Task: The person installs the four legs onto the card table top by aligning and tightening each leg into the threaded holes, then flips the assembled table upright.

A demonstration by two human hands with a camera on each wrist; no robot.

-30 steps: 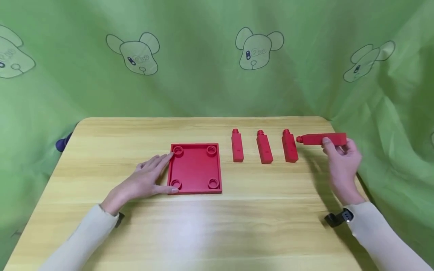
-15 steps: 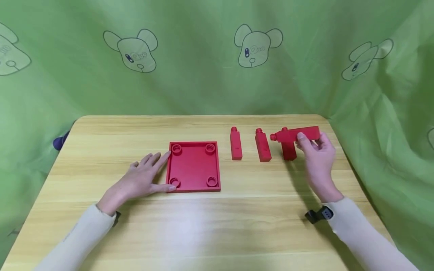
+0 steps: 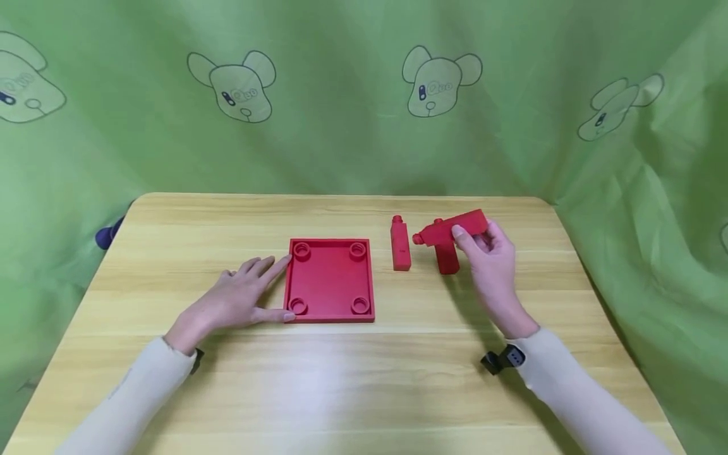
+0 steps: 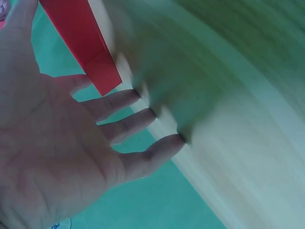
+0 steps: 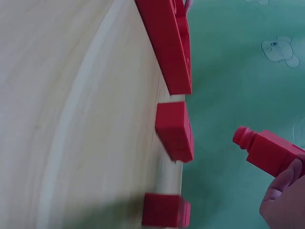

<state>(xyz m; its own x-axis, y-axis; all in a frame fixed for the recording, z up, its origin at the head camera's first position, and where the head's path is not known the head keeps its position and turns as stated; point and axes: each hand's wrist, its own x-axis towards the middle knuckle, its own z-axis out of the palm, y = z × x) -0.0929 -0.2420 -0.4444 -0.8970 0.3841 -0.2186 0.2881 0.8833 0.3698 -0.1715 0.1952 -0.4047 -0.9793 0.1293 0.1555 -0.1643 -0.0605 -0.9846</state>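
A red square tabletop (image 3: 327, 278) lies on the table, a raised rim round it and a round socket in each corner. My left hand (image 3: 227, 303) rests at its left side, fingers straight, with index fingertip and thumb at the rim's two left corners. In the left wrist view, the tabletop's edge (image 4: 86, 47) shows beyond the palm. My right hand (image 3: 491, 268) pinches a red table leg (image 3: 463, 226) by its square body, raised and tilted, threaded end leftward. Beneath it lies another leg (image 3: 447, 260), partly covered in the head view. A further leg (image 3: 400, 249) lies nearer the tabletop.
The wooden table (image 3: 318, 385) has its far edge against a green curtain (image 3: 341, 151) printed with bear heads. Another leg seen earlier at the right of the row is hidden behind my right hand. A dark blue object (image 3: 105, 237) sticks out at the table's left edge.
My right hand has carried the held leg leftward over the row of lying legs, its square end tipping upward. My left hand has stayed at the tabletop.
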